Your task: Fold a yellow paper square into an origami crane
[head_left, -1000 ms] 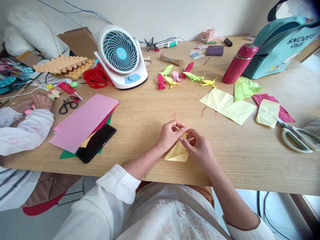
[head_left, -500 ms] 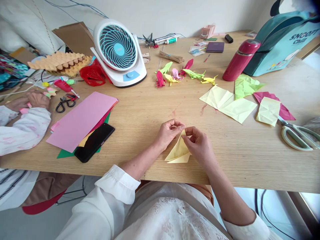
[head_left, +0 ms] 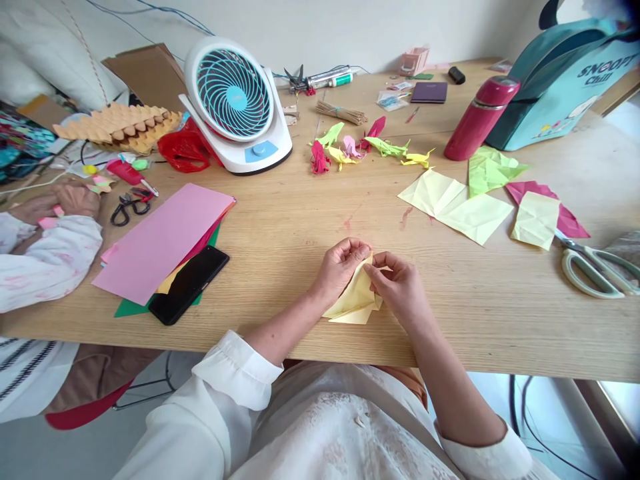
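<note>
A folded piece of pale yellow paper (head_left: 354,297) is held just above the table's front part, its wide end toward me. My left hand (head_left: 341,265) pinches its upper tip between thumb and forefinger. On the right edge, my right hand (head_left: 397,287) grips the same paper with thumb and fingers, close beside the left. The fingers hide part of the upper folds. Several small folded paper figures (head_left: 370,147) in pink, green and yellow lie beyond my hands. Creased pale yellow sheets (head_left: 460,207) lie to the right.
To the left are a pink paper stack (head_left: 167,240), a black phone (head_left: 190,285) and a co-worker's hands (head_left: 75,200). A white fan (head_left: 237,107) stands behind. On the right are scissors (head_left: 595,267), a red flask (head_left: 483,120) and a blue bag (head_left: 555,87).
The yellow paper has turned slightly, its lower end shifting left, and a flap now shows at its lower right. Both hands keep their pinch on it.
</note>
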`<state>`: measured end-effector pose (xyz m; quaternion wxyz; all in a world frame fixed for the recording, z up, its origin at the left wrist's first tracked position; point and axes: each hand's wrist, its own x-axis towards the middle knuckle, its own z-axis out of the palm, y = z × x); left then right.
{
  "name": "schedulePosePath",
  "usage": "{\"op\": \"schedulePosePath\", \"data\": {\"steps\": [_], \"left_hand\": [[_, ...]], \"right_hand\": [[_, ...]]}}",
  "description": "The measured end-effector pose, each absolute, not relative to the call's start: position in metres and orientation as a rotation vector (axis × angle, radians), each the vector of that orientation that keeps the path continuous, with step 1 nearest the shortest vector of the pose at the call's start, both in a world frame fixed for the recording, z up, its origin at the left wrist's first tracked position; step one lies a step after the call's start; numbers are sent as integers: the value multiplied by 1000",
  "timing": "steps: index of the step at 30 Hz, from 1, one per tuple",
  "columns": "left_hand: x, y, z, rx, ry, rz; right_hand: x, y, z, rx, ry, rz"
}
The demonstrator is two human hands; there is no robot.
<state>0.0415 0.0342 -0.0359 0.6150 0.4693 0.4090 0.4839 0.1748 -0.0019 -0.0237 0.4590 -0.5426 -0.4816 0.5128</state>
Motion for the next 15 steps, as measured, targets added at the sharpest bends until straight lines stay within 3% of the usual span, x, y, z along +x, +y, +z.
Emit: {"op": "schedulePosePath", "data": {"steps": [15], "left_hand": [[33,17,-28,1282,946,898]], "right_hand": [[176,-1,-26,-1211,-1054,1116]]}}
